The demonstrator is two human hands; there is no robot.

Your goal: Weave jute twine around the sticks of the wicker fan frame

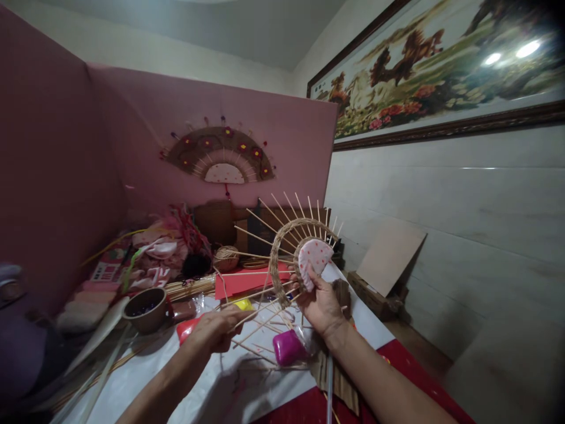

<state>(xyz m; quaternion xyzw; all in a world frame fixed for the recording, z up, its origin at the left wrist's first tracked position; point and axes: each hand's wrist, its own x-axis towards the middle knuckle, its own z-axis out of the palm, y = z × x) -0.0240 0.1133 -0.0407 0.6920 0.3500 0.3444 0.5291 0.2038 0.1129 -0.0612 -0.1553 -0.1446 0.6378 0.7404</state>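
My right hand (324, 306) grips the fan frame by its half-round white base with red dots (314, 259), thumb in front and fingers behind. Thin wooden sticks (260, 219) spread outward from this base. Brown twine is woven across them in a curved band (279, 247). My left hand (220, 330) is closed at the lower left stick ends, seemingly pinching the working strand of twine; its fingertips are partly hidden. A ball of twine (226, 258) lies behind the frame, with a loose strand hanging from it.
On the white-covered table are a purple clay packet (286, 348), a red one (188, 330), a brown bowl (146, 309) and red paper (238, 282). A finished fan (225, 153) hangs on the pink panel. Cardboard (391, 259) leans against the right wall.
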